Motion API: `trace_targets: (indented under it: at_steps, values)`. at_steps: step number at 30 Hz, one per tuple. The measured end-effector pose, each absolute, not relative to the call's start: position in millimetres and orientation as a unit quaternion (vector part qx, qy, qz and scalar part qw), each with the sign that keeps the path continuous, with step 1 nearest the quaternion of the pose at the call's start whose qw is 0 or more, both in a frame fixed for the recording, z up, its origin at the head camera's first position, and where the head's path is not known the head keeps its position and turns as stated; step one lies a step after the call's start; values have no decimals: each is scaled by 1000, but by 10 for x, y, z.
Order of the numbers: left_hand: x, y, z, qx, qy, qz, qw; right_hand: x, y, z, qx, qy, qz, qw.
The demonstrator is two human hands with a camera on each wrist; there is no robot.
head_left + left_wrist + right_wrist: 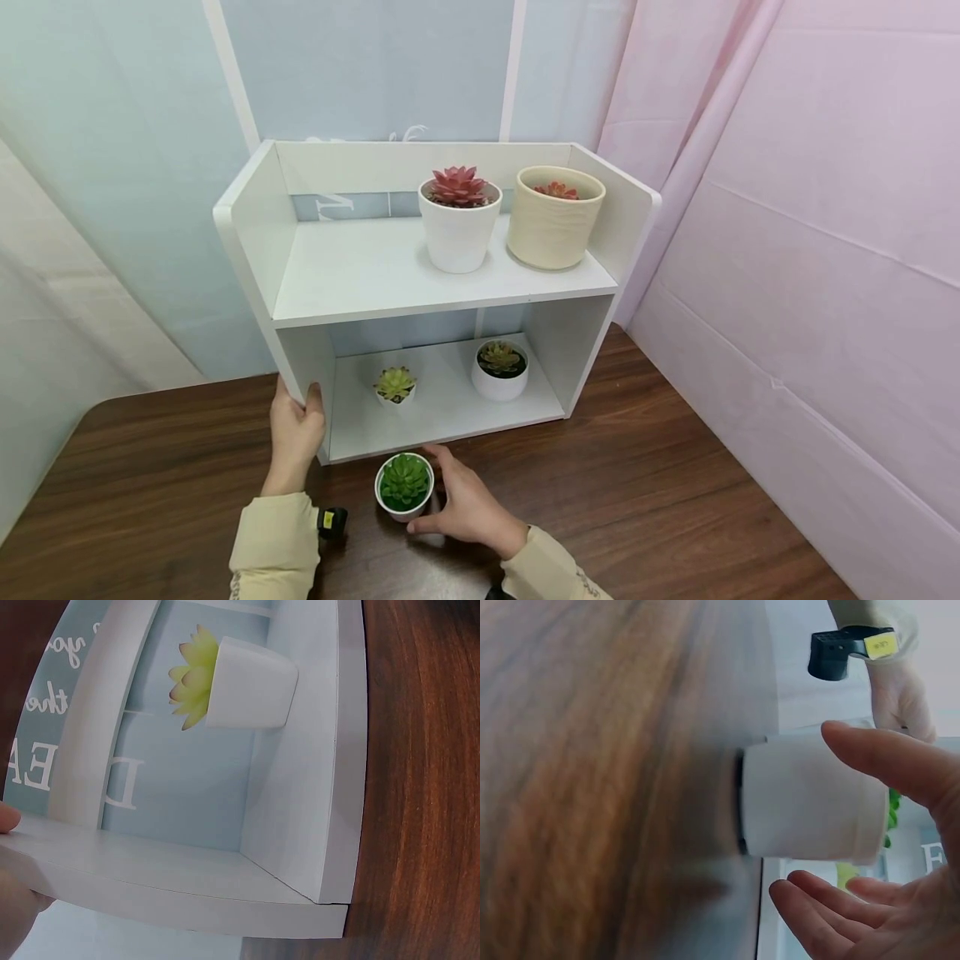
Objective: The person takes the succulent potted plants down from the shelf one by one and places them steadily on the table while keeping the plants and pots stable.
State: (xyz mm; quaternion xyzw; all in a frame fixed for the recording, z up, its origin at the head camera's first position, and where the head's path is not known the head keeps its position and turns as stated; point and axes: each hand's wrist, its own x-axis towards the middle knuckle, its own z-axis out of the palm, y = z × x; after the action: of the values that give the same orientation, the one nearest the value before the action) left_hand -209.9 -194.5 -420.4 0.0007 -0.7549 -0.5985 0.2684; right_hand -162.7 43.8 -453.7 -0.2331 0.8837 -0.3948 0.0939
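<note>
White shelf (420, 275) stands just behind green succulent pot (405, 486).

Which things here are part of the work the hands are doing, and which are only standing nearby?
In hand:
- green succulent pot on the table, right hand around it, fingers not clearly closed
- white shelf, its left side panel held by the left hand

Standing by:
- red succulent in white pot, top shelf
- cream pot, top shelf
- two small succulents, lower shelf

Table (675, 500) glossy dark wood grain; shelf (375, 275) smooth matt white; cream pot (553, 229) ribbed.
</note>
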Motion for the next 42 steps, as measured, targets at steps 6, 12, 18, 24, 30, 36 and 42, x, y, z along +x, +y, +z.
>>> trace_targets:
  at_steps: [6,12,18,24,30,36,42]
  values:
    - [-2100,-1946,-4206,0,-754,-600,268,-1650,515,-4476,-249,869,-416,98]
    - [-2098,-1944,-4201,1,-758,-594,270,-1646,585,-4396,-269,855,-433,91]
    - [-2116,-1945,-4216,1,-756,-594,273,-1655,623,-4289,-272,840,-464,75]
    - [-2126,-1946,-4228,6,-759,-591,273,-1672,667,-4208,-262,836,-478,62]
    - [-2105,-1944,-4200,1,-755,-596,272,-1676,707,-4117,-246,825,-507,36]
    - [-2111,-1944,-4205,0,-755,-597,270,-1675,749,-3996,-229,825,-517,6]
    - [-2125,-1948,-4232,3,-758,-593,271,-1663,778,-3901,-219,823,-524,-20]
